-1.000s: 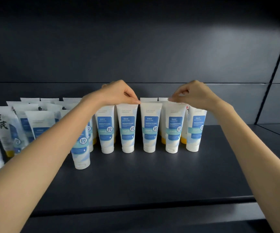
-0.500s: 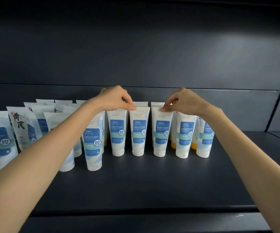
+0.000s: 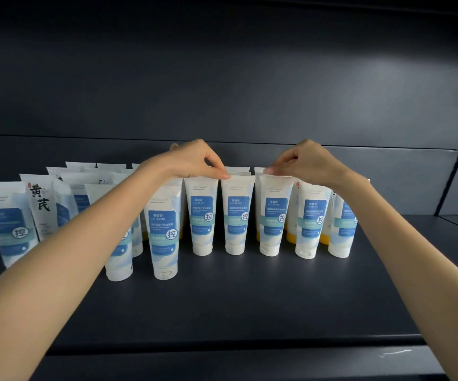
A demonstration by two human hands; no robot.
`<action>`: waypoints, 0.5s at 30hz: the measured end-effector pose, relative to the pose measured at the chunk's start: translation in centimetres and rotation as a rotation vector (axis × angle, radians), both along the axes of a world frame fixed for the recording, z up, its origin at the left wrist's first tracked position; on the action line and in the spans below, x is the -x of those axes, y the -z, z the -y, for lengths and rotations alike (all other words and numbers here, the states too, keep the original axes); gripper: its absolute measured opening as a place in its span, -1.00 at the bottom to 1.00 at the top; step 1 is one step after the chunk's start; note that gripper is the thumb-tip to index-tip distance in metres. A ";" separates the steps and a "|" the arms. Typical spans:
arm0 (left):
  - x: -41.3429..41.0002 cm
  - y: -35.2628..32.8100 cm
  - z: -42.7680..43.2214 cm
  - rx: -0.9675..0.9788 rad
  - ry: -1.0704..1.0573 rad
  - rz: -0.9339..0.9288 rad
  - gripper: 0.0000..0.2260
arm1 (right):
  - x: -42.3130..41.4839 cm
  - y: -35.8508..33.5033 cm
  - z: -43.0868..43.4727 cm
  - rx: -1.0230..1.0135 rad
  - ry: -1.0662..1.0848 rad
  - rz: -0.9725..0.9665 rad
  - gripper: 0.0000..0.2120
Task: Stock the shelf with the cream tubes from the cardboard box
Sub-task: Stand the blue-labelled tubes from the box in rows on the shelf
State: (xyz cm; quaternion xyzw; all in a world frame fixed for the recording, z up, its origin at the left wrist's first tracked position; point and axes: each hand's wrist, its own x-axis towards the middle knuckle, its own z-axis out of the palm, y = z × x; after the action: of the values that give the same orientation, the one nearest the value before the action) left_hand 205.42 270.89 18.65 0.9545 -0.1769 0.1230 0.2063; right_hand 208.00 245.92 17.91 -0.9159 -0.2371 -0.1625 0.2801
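Your left hand (image 3: 192, 160) pinches the top of one cream tube (image 3: 236, 215) at 12 o'clock on the shelf (image 3: 250, 298). Your right hand (image 3: 309, 160) pinches its neighbour tube (image 3: 273, 215).

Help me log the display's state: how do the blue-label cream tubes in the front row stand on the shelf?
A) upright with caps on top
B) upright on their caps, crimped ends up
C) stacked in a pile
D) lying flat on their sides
B: each blue-label cream tube rests on its white cap on the shelf, the flat crimped end up, where both hands pinch.
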 end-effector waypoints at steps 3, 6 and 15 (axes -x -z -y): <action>0.4 -0.7 -1.7 -0.014 -0.026 -0.031 -0.80 | 0.3 -0.4 -1.9 0.026 0.000 0.059 -0.82; 0.6 -1.1 -3.2 -0.035 -0.042 -0.058 -0.75 | 0.6 -0.2 -4.4 0.161 0.004 0.105 -0.77; 2.1 -2.9 -10.1 0.075 -0.033 -0.095 -0.91 | 0.7 0.1 -9.4 0.091 -0.031 0.127 -0.79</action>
State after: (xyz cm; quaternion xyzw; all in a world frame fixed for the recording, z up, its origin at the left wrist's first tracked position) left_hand 203.36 281.02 21.60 0.9536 -0.1464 0.0873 0.2482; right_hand 207.33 255.33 17.82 -0.9118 -0.2756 -0.2052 0.2250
